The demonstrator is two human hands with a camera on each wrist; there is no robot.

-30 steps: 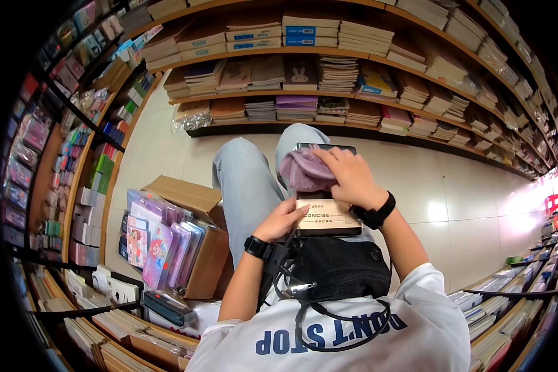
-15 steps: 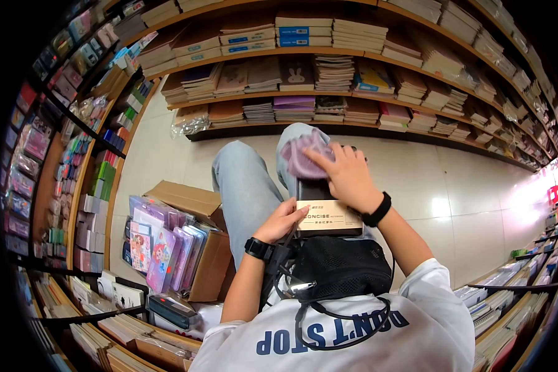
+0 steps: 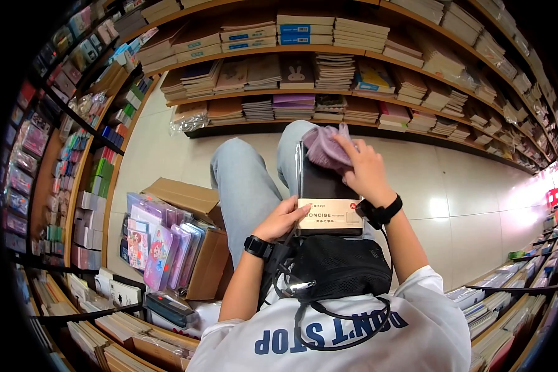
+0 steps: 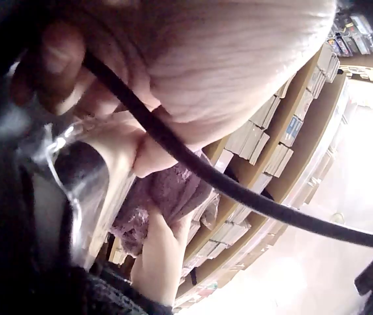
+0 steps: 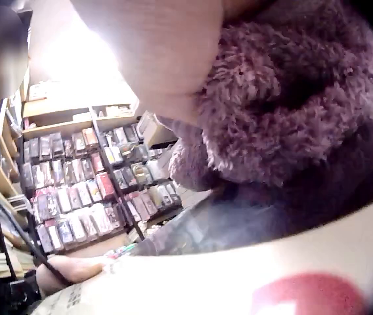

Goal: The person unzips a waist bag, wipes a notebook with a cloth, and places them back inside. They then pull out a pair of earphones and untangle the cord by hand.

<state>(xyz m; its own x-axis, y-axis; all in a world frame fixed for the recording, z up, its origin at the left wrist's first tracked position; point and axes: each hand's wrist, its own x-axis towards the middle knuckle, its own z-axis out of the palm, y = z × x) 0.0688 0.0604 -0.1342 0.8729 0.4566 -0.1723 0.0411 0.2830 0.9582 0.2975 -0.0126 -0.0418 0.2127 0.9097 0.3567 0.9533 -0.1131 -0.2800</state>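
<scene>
A black notebook [image 3: 321,185] with a cream paper band [image 3: 330,214] reading "CONCISE" lies on the person's lap. The left hand [image 3: 283,219] grips its left edge, thumb on the band. At the notebook's far end the right hand [image 3: 371,172] holds a crumpled purple cloth [image 3: 330,147], fingers on top of it. In the right wrist view the cloth [image 5: 272,98] looks fluffy, bunched beside the hand [image 5: 167,52]. The left wrist view shows the left hand [image 4: 199,59] close up by clear plastic, with the cloth [image 4: 167,197] beyond.
An open cardboard box [image 3: 208,263] of plastic-wrapped items stands on the floor at the left. Shelves of notebooks [image 3: 279,102] run across the front, with more shelves on both sides. A black mesh pouch [image 3: 338,266] sits against the person's waist; a cable hangs over the shirt.
The right hand has moved the cloth across the notebook's far part, lately to the right, uncovering more of the black cover and the band's right end. The left hand has stayed in place.
</scene>
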